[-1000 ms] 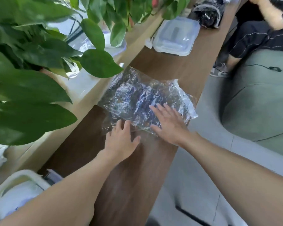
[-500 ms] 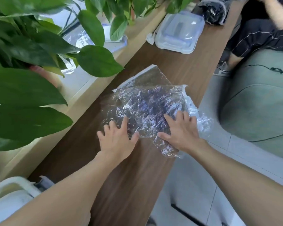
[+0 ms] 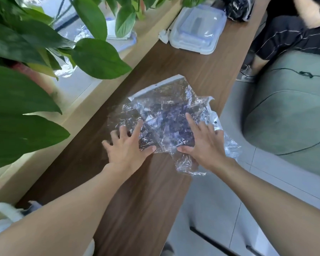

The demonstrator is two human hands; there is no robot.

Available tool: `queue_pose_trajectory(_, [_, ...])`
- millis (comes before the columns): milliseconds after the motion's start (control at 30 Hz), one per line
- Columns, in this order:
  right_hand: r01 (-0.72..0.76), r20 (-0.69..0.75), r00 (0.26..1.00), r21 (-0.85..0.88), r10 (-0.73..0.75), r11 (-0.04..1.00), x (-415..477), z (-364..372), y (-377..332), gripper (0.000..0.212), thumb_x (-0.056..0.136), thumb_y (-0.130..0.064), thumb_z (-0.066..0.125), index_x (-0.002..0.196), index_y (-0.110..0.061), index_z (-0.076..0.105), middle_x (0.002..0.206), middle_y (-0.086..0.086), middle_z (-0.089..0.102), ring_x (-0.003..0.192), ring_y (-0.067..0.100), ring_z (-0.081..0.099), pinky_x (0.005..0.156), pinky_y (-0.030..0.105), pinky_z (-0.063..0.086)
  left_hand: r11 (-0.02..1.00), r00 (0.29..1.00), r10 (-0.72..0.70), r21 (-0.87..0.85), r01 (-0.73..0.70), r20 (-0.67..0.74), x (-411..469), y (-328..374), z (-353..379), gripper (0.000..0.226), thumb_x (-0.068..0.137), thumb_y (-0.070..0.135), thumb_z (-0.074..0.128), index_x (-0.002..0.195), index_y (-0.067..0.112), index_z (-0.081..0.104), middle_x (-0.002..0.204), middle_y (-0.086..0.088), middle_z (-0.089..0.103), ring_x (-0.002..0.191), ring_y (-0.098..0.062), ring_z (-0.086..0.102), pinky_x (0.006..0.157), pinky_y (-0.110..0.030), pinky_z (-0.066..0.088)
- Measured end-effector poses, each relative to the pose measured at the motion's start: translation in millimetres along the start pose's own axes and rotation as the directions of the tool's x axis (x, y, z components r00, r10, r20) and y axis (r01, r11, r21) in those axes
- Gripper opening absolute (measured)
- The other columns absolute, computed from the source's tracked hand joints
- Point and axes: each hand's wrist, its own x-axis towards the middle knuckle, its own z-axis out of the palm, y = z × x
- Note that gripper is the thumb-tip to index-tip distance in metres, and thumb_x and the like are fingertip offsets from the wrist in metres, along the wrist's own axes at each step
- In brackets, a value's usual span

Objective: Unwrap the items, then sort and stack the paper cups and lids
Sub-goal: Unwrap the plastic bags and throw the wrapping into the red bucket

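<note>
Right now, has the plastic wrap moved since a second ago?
Yes. The plastic wrap has bunched toward the right edge of the table and now overhangs it; earlier it lay flat on the tabletop.

A long, dark wood-grained counter (image 3: 137,200) runs away toward the top right; a paler wooden ledge (image 3: 81,117) lies along its left edge, bright with daylight; the broad green leaves of a plant (image 3: 17,93) hang over that side; on the right, the floor (image 3: 220,209) is pale grey tile with thin joints; a grey-green sofa (image 3: 288,115) stands there, with a thin black cable (image 3: 305,73) trailing across it; a seated person's dark striped trouser leg (image 3: 284,39) shows at the top right.
</note>
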Motion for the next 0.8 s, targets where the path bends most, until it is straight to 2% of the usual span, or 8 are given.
queue_pose_trajectory(133, [-0.013,-0.046,0.999,0.069,0.016,0.998,-5,2,4,0.094,0.079,-0.065,0.057,0.148,-0.043,-0.003,0.107,-0.005,0.05,0.103,0.018,0.045,0.087,0.035,0.03,0.998,0.998,0.048,0.049,-0.046,-0.031,-3,2,1,0.065,0.083,0.078,0.044,0.141,0.052,0.034,0.135,-0.007,0.036,0.13,-0.031,0.03,0.105,-0.061,0.025])
queue_pose_trajectory(267, [-0.039,-0.009,0.999,0.182,0.041,0.983,-11,2,7,0.083,0.083,-0.058,0.059,0.148,-0.046,0.009,0.102,-0.003,0.051,0.105,0.019,0.048,0.092,0.036,0.028,0.992,0.992,0.081,-0.084,-0.09,-0.1,-10,1,6,0.038,0.092,0.058,0.053,0.126,0.042,0.061,0.151,-0.001,0.038,0.144,-0.026,0.027,0.111,-0.057,0.018])
queue_pose_trajectory(367, [-0.042,0.014,0.999,0.267,0.04,0.963,-22,0,12,0.076,0.085,-0.054,0.059,0.146,-0.049,0.015,0.094,-0.005,0.047,0.101,0.018,0.048,0.091,0.036,0.028,0.97,0.986,0.069,-0.22,-0.102,-0.15,-13,0,7,0.021,0.098,0.037,0.054,0.103,0.029,0.073,0.136,0.001,0.056,0.139,-0.026,0.04,0.112,-0.057,0.019])
queue_pose_trajectory(467, [-0.069,0.03,0.998,0.431,0.062,0.9,-35,-3,15,0.077,0.088,-0.045,0.061,0.145,-0.053,0.009,0.087,-0.007,0.05,0.091,0.017,0.049,0.089,0.038,0.033,0.936,0.975,0.1,-0.315,-0.16,-0.198,-17,3,-1,0.016,0.099,0.023,0.049,0.084,0.023,0.054,0.093,0.005,0.058,0.101,-0.026,0.058,0.104,-0.056,0.032])
queue_pose_trajectory(567, [-0.063,0.072,0.997,0.535,0.028,0.843,-48,-6,10,0.085,0.091,-0.03,0.062,0.139,-0.059,-0.002,0.087,-0.005,0.056,0.08,0.017,0.054,0.083,0.038,0.042,0.849,0.968,0.144,-0.477,-0.228,-0.208,-25,17,-16,0.019,0.101,0.016,0.043,0.082,0.016,0.041,0.069,0.003,0.046,0.064,-0.022,0.045,0.076,-0.043,0.041])
queue_pose_trajectory(633, [-0.064,0.08,0.997,0.563,0.022,0.824,-54,-8,7,0.088,0.092,-0.022,0.062,0.139,-0.059,-0.002,0.076,-0.012,0.048,0.067,0.011,0.049,0.07,0.033,0.041,0.773,0.966,0.192,-0.58,-0.256,-0.171,-35,27,-30,0.018,0.1,0.023,0.047,0.086,0.014,0.039,0.07,0.001,0.046,0.061,-0.018,0.04,0.064,-0.036,0.034])
queue_pose_trajectory(700, [-0.082,0.083,0.996,0.587,0.041,0.806,-60,-12,5,0.086,0.091,-0.018,0.061,0.142,-0.056,0.002,0.078,-0.013,0.047,0.07,0.013,0.049,0.068,0.029,0.038,0.734,0.951,0.278,-0.609,-0.299,-0.133,-45,35,-43,0.029,0.095,0.041,0.056,0.088,0.019,0.038,0.079,0.004,0.045,0.066,-0.012,0.038,0.061,-0.028,0.032])
queue_pose_trajectory(800, [-0.078,0.049,0.997,0.604,0.061,0.793,-76,-19,5,0.082,0.093,-0.016,0.059,0.145,-0.055,0.009,0.125,-0.009,0.049,0.103,0.015,0.054,0.085,0.03,0.044,0.717,0.933,0.293,-0.597,-0.36,-0.209,-57,48,-55,0.042,0.089,0.053,0.06,0.082,0.017,0.041,0.079,0.004,0.043,0.067,-0.011,0.036,0.059,-0.024,0.03])
